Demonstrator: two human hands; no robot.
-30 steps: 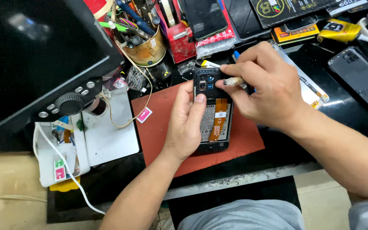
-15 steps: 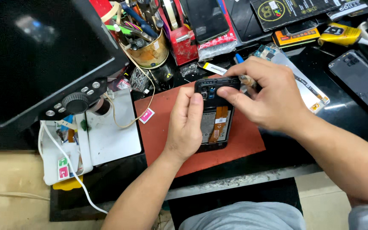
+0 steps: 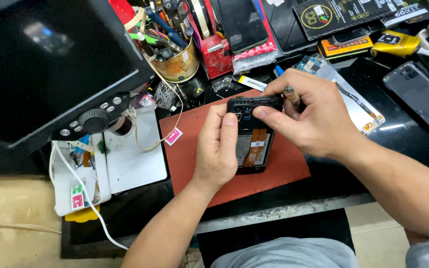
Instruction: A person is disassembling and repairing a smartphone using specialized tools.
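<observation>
Opened phone [image 3: 252, 144], back cover off, lying on red mat [image 3: 194, 164] at frame centre. Left hand [image 3: 219, 149] reaching up from 6 o'clock, wrist straight, fingers curled close around the phone's left edge, thumb pressed near the camera end. Right hand [image 3: 314, 116] entering from 4 o'clock, fingers pinched narrow on the phone's top edge, screwdriver [image 3: 289, 92] tucked under them.

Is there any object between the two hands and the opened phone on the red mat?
Nothing visible. The left hand grips the opened phone directly on its left side, and the right hand, holding a small tool, touches its top edge.
</observation>
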